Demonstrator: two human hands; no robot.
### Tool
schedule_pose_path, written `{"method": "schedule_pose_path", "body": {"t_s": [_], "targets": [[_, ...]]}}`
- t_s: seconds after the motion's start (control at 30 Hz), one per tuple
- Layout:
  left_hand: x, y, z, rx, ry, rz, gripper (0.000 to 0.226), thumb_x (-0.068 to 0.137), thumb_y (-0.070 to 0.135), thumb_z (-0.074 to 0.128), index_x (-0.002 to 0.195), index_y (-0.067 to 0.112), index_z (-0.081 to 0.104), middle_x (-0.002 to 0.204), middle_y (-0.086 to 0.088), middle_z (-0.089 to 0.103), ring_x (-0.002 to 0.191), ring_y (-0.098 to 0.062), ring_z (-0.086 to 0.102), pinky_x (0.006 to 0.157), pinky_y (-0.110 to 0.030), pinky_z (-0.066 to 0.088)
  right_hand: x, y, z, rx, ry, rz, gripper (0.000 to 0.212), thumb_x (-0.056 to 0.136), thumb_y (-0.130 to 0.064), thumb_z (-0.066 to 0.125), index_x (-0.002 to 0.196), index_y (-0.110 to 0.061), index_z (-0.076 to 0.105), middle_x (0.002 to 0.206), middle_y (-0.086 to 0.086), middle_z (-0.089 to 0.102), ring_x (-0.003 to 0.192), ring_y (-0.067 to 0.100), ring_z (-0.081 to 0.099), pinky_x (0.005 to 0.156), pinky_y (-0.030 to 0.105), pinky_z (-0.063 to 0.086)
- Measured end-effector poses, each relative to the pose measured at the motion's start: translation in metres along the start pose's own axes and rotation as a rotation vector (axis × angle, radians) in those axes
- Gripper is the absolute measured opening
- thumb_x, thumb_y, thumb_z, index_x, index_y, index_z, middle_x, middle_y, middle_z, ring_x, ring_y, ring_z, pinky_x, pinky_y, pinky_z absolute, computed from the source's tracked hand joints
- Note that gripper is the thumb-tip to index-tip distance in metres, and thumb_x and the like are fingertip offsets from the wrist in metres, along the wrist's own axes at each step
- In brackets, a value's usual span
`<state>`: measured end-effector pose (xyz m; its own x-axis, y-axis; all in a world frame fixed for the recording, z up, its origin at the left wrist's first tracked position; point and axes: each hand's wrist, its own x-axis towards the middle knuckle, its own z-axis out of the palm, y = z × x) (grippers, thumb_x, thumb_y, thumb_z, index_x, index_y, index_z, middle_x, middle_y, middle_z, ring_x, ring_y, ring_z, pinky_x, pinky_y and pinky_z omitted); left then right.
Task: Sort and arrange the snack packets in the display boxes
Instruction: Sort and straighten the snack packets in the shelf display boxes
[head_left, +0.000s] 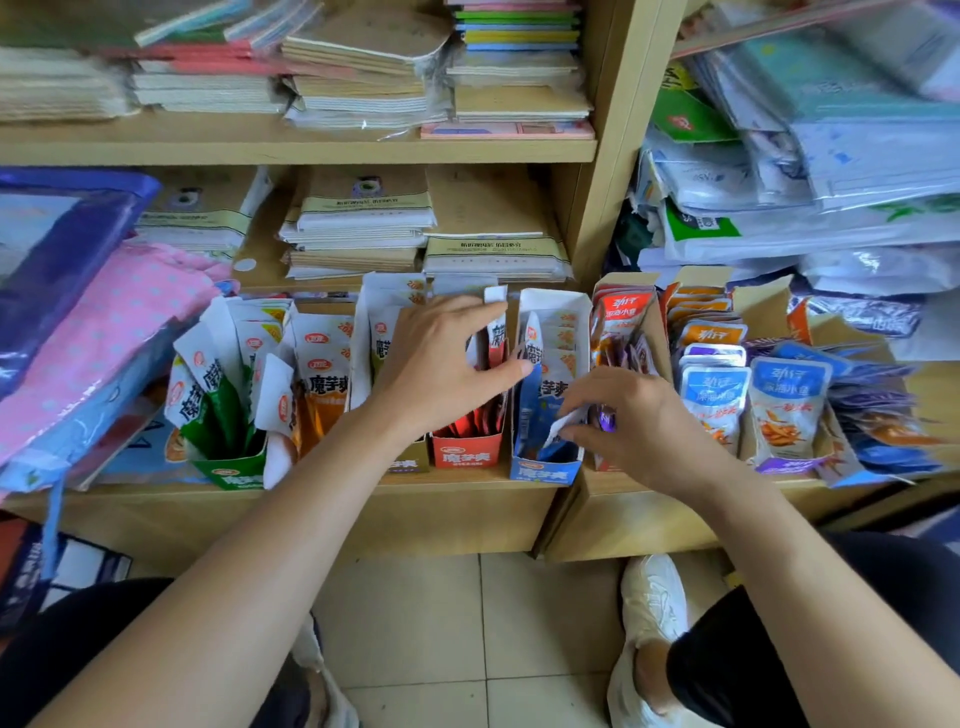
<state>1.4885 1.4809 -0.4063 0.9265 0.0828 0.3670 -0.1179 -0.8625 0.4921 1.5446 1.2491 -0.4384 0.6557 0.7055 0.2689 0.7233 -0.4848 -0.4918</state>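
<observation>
Currently you are bracketing the red packets (496, 338) standing in the red display box (466, 454) with your left hand (441, 364), fingers curled over their tops and thumb pressing at their right edge, so the bunch is being held upright. Your right hand (631, 421) is pinching a white-backed packet (569, 422) between thumb and fingertips at the front of the blue display box (543, 470), just beside the red one. A purple packet (606, 418) is showing under the same fingers, though I cannot tell whether it is being gripped too. Step in hand, by my reading: sorting by colour, with the white-backed packet going into or coming out of the blue display box; the view is not settling which. The next move is calling for checking that packet's printed face, seating it upright behind its fellows, and steadying the red row while you are letting go. Further out: green display box (231, 473) at the left, packets leaning loose; blue fish-snack packets (714, 395) and orange packets (711, 332) in boxes to the right; all standing on the wooden shelf (467, 519), notebook stacks (363, 228) behind.
</observation>
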Motion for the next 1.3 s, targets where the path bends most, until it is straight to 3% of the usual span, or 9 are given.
{"method": "schedule_pose_path", "body": {"t_s": [0.1,0.23,0.33,0.5,0.63,0.77,0.9,1.13,1.3], "targets": [[-0.018,-0.006,-0.002,-0.026,0.131,0.09,0.043,0.078,0.042,0.083,0.113,0.017,0.077,0.102,0.001,0.074,0.095,-0.012,0.063,0.09,-0.037,0.048,0.0,0.004,0.004,-0.043,0.142,0.0,0.022,0.081,-0.023,0.081,0.099,-0.014,0.073,0.094,-0.002,0.07,0.088,0.015,0.062,0.077,0.041,0.057],[-0.032,-0.004,0.007,0.043,0.264,0.184,0.007,0.078,0.025,0.085,0.079,0.02,0.08,0.071,0.006,0.07,0.069,-0.012,0.061,0.078,-0.032,0.049,0.005,0.005,0.012,-0.22,0.238,0.042,0.05,0.076,-0.032,0.084,0.12,-0.013,0.068,0.116,0.005,0.069,0.108,0.03,0.056,0.088,0.045,0.052],[-0.03,-0.008,0.008,0.113,0.314,0.128,0.01,0.077,0.021,0.085,0.079,0.02,0.075,0.062,0.009,0.064,0.065,-0.013,0.058,0.075,-0.037,0.049,0.015,0.004,0.011,-0.296,0.193,0.113,0.072,0.071,-0.041,0.086,0.134,-0.017,0.06,0.132,0.004,0.062,0.121,0.035,0.047,0.097,0.057,0.044],[-0.019,-0.003,0.01,0.249,0.307,-0.017,0.04,0.081,0.031,0.077,0.114,0.015,0.062,0.105,-0.003,0.065,0.097,-0.026,0.059,0.082,-0.041,0.047,0.037,0.012,-0.003,-0.403,0.064,0.168,0.087,0.072,-0.057,0.08,0.145,-0.022,0.048,0.145,0.0,0.048,0.131,0.037,0.035,0.101,0.06,0.038],[-0.01,0.014,0.013,0.244,0.287,0.244,0.04,0.088,0.034,0.067,0.122,0.013,0.069,0.131,-0.006,0.062,0.122,-0.03,0.052,0.097,-0.043,0.044,0.047,0.027,-0.003,-0.431,0.018,0.157,0.085,0.072,-0.066,0.072,0.144,-0.027,0.047,0.144,0.0,0.042,0.128,0.035,0.035,0.103,0.06,0.036],[0.008,0.027,0.024,0.425,0.0,0.28,0.065,0.085,0.058,0.059,0.135,0.017,0.06,0.145,-0.001,0.055,0.135,-0.03,0.044,0.103,-0.048,0.038,0.049,0.03,0.004,-0.461,0.058,0.102,0.076,0.068,-0.073,0.046,0.126,-0.028,0.064,0.136,0.005,0.046,0.118,0.038,0.042,0.095,0.063,0.04],[0.032,0.02,0.027,0.602,-0.29,0.126,0.084,0.085,0.058,0.058,0.154,0.02,0.031,0.164,0.003,0.028,0.148,-0.032,0.024,0.112,-0.053,0.028,0.056,0.034,-0.001,-0.516,0.001,0.095,0.085,0.061,-0.082,0.062,0.126,-0.027,0.062,0.139,-0.001,0.04,0.118,0.035,0.038,0.096,0.058,0.038],[0.035,0.004,0.018,0.501,-0.314,0.166,0.053,0.073,0.053,0.074,0.122,0.035,0.067,0.129,0.017,0.06,0.128,-0.021,0.035,0.097,-0.046,0.027,0.063,0.036,-0.002,-0.52,-0.068,-0.009,0.089,0.066,-0.076,0.07,0.136,-0.024,0.055,0.144,-0.012,0.043,0.117,0.026,0.032,0.093,0.049,0.032],[0.03,-0.002,0.019,0.483,-0.269,0.189,0.037,0.063,0.058,0.073,0.093,0.038,0.075,0.099,0.019,0.059,0.11,-0.021,0.041,0.085,-0.043,0.024,0.069,0.026,-0.001,-0.592,-0.184,0.015,0.086,0.069,-0.078,0.065,0.136,-0.024,0.054,0.138,-0.008,0.042,0.112,0.027,0.035,0.088,0.045,0.03]]}}
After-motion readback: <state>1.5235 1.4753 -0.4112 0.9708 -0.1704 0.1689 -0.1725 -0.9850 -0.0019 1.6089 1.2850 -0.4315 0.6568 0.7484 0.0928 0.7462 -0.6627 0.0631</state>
